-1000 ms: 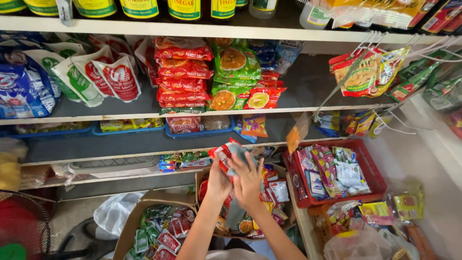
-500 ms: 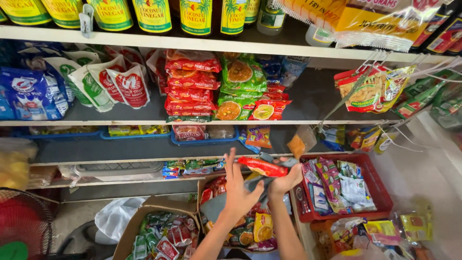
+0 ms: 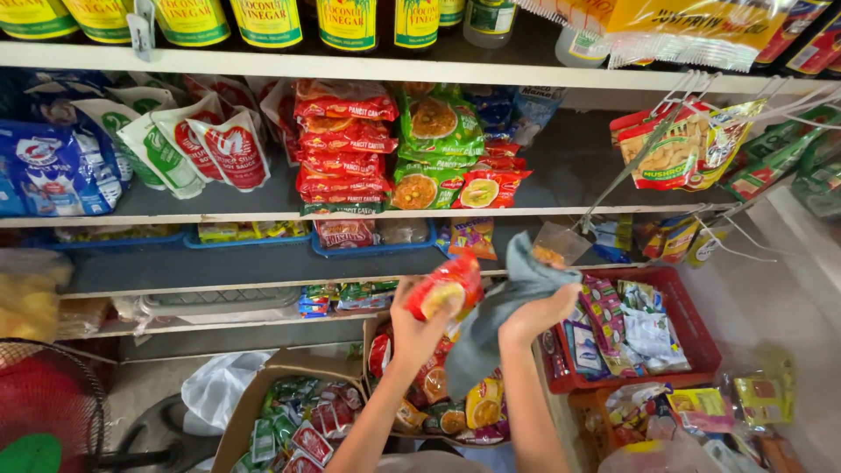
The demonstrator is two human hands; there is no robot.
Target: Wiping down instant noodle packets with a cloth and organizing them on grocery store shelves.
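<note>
A person's left hand (image 3: 419, 326) is raised before store shelves, fingers clenched around a red and yellow snack packet (image 3: 445, 287) held at about the level of the lowest shelf; just beside it, the right hand (image 3: 536, 314) grips a grey cloth (image 3: 506, 307) in a closed fist, the cloth draping down between the two forearms and touching the packet's right edge; below the hands, an open cardboard box (image 3: 263, 394) holds green and red sachets, and a second box under the wrists is filled with more red and yellow packets (image 3: 438, 398); a white plastic bag (image 3: 221, 390) lies on the floor to the left of the boxes, near a red fan guard (image 3: 48, 403); to the right, a red plastic basket (image 3: 692, 328) carries mixed sachets; behind the hands, the middle shelf bears a stack of red noodle packs (image 3: 343, 144), green noodle packs (image 3: 440, 131) beside them and white sauce pouches (image 3: 197, 144) further left; strips of snack bags (image 3: 670, 149) hang from wire hooks on the right; on the top shelf stand vinegar bottles (image 3: 267, 19) with yellow labels.
</note>
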